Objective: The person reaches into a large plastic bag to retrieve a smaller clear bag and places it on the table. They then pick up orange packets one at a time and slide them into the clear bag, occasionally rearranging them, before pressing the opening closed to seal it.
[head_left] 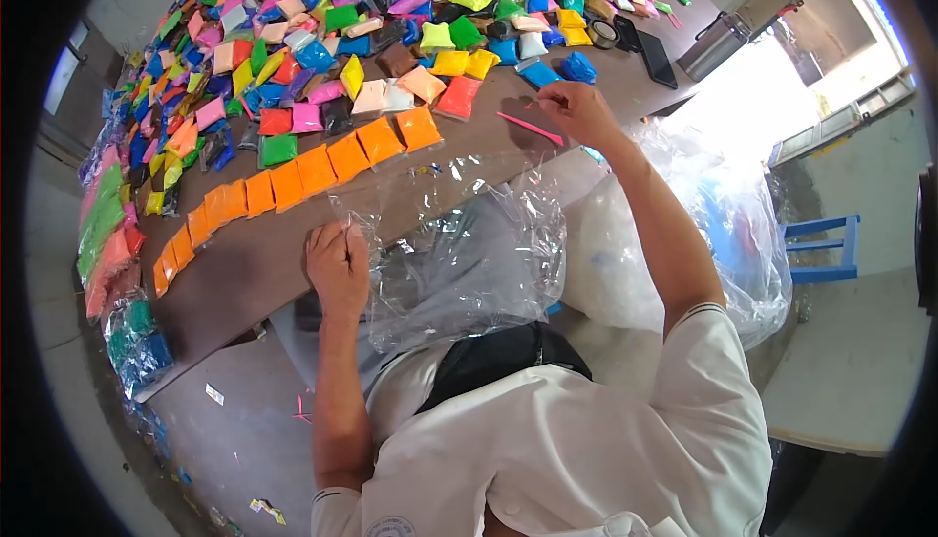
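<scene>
A large clear plastic bag (469, 254) hangs over the table's front edge and my lap. At its upper left corner, my left hand (338, 254) is closed, with the plastic touching its fingers. My right hand (576, 110) is raised over the right part of the table, its fingers curled together; what they hold, if anything, is too small to name. Just left of it lies a pink plastic tool (531, 128), and a crumpled blue packet (578, 68) sits beyond. A curved row of orange packets (317, 170) runs along the table (264, 263) beyond my left hand.
A big heap of coloured packets (342, 18) covers the back. A black phone (656, 58), a tape roll (602, 34) and a metal cup (715, 46) are at the right. Large filled plastic bags (625, 254) stand right of my lap, beside a blue stool (823, 247).
</scene>
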The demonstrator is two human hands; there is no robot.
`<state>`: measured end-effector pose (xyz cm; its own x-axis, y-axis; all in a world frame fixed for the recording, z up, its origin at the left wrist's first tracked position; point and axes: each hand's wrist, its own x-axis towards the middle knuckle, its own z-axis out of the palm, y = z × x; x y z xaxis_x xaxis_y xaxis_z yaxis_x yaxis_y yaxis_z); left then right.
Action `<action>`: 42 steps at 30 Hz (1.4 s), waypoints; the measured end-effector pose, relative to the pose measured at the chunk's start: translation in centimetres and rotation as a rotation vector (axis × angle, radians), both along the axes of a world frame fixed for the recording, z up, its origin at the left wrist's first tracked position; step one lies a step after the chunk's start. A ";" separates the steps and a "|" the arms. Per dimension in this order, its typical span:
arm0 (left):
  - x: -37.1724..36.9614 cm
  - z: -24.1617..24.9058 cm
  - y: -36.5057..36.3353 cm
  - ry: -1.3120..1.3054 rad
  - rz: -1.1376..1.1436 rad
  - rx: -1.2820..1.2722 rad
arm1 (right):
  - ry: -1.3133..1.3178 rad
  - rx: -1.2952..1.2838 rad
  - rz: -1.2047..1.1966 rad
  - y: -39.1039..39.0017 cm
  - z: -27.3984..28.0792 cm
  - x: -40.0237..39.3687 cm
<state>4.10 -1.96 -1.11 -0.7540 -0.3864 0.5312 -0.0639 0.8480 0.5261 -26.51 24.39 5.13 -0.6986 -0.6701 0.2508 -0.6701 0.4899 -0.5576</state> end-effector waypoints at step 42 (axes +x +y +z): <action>0.1 0.9 0.5 0.066 -0.009 0.009 | 0.337 -0.134 0.219 -7.4 -3.8 13.2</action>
